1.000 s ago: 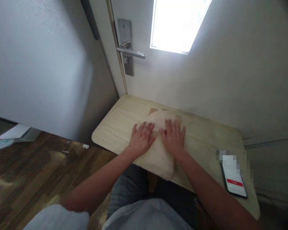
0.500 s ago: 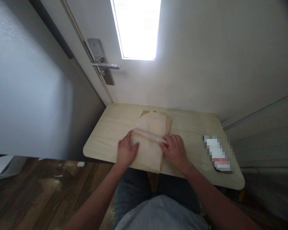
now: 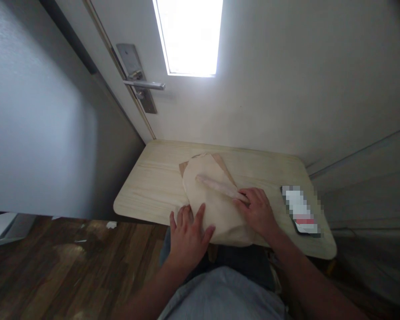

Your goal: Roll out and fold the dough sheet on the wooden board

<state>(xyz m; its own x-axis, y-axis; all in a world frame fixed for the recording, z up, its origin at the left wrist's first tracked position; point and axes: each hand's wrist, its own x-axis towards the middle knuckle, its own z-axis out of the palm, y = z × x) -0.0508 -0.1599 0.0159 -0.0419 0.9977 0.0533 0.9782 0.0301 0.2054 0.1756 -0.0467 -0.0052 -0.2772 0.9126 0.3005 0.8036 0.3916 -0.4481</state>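
Observation:
A thin, smooth beige sheet with a rounded far edge (image 3: 200, 164) lies over a brown board (image 3: 224, 165) on the small table. I cannot tell whether the sheet is dough or cloth. A pale round stick (image 3: 216, 184) lies slantwise across it, with its far left end free. My right hand (image 3: 258, 211) is closed around the stick's near right end. My left hand (image 3: 188, 233) rests flat on the sheet's near left edge, fingers spread, apart from the stick. The sheet's near edge reaches the table's front edge.
The light wood table (image 3: 153, 178) stands against a white door (image 3: 270, 89) with a lever handle (image 3: 145, 84). A phone with a blurred screen (image 3: 300, 209) lies on the right of the table. Paper scraps (image 3: 111, 225) are on the wooden floor.
My left hand has left the stick's left end and moved nearer me, onto the sheet's edge. The sheet and board have turned anticlockwise. My right hand has shifted slightly right with the stick.

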